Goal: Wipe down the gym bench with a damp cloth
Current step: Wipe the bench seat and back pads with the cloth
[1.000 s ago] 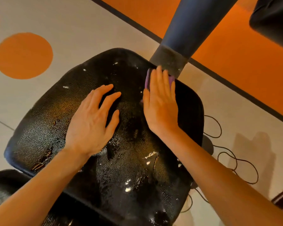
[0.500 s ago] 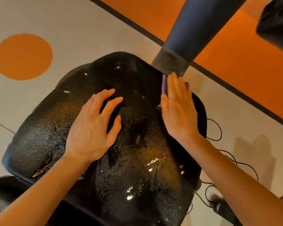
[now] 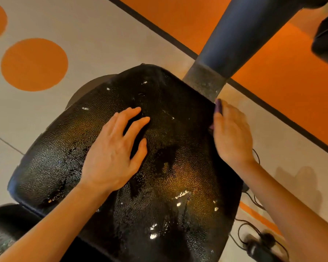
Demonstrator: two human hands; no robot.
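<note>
Hands (image 3: 112, 154) (image 3: 232, 135) flat on bench pad (image 3: 178, 176)

The left hand (image 3: 114, 152) rests flat on the wet black padded surface (image 3: 178, 182), fingers (image 3: 134, 111) spread. The right hand (image 3: 232, 135) presses a purple cloth (image 3: 218, 106) against the pad's right edge, beside a dark angled post (image 3: 235, 40). Black cables (image 3: 254, 235) lie on the orange-and-grey floor (image 3: 83, 35).
</note>
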